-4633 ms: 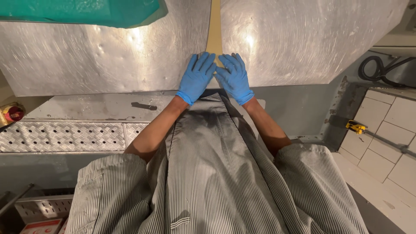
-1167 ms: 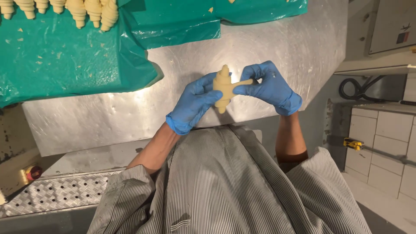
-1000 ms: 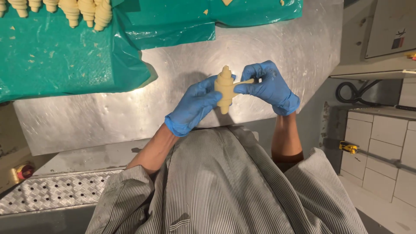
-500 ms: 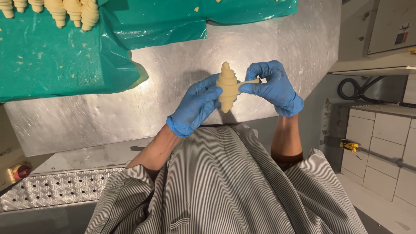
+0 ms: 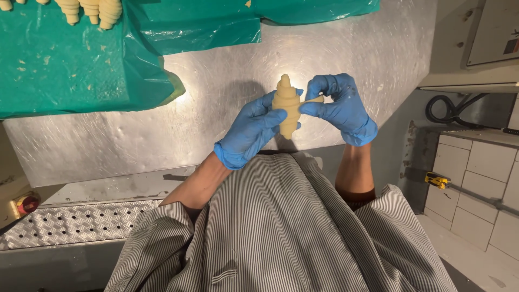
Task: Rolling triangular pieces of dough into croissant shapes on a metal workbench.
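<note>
Rolled dough (image 5: pixel 286 105) held up at centre frame, above the counter (image 5: pixel 227 97).
Left hand (image 5: pixel 254 127) cups the dough's side and lower end; right hand (image 5: pixel 338 105) pinches a thin tail of it, so both blue-gloved hands are clamped on the dough. A green sheet (image 5: pixel 81 65) covers the upper left, with more rolls (image 5: pixel 92 11) along the top edge. A black hose (image 5: pixel 454 111) lies at right.
</note>
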